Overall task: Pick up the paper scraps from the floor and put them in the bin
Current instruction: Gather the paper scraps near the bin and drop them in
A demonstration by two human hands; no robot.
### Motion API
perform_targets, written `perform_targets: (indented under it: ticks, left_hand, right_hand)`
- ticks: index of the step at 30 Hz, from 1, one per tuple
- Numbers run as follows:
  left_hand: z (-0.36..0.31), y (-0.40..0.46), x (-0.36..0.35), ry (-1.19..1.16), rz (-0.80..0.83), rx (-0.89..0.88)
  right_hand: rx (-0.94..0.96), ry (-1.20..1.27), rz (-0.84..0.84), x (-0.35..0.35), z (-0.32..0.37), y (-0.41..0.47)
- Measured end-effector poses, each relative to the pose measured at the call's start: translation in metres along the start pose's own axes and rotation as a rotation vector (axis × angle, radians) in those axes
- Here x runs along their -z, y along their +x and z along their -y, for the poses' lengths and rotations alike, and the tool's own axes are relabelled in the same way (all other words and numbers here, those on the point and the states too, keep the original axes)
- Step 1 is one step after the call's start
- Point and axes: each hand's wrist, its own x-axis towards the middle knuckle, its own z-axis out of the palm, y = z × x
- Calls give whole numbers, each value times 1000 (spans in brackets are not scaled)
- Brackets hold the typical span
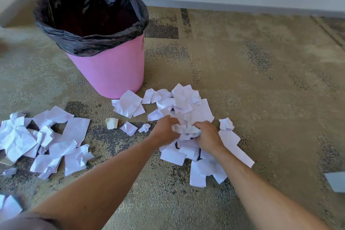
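Observation:
A pink bin [110, 73] lined with a black bag [89, 41] stands on the carpet at upper left, its mouth open. A pile of white paper scraps [186, 104] lies just right of the bin's foot. My left hand [164, 130] and my right hand [208, 137] are down in that pile, side by side, fingers curled round a crumpled bunch of scraps [185, 129] held between them. More scraps [46, 142] are spread over the floor at the left. A few small pieces [128, 128] lie between the two heaps.
Patterned beige carpet [252, 73] covers the floor up to a pale wall with a grey skirting [224, 6]. A lone sheet [336, 181] lies at the right edge, and another scrap [9, 207] at the bottom left corner.

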Motion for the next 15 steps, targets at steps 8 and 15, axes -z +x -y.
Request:
perform_targets:
  ticks: [8,15]
  left_hand:
    - [-5,-22,56,-367,-131,93]
    - [-40,-45,120,-648,-250,66]
  right_hand:
    - [-270,888,-94,36,26,-13]
    - [-164,1298,-103,79,77,-6]
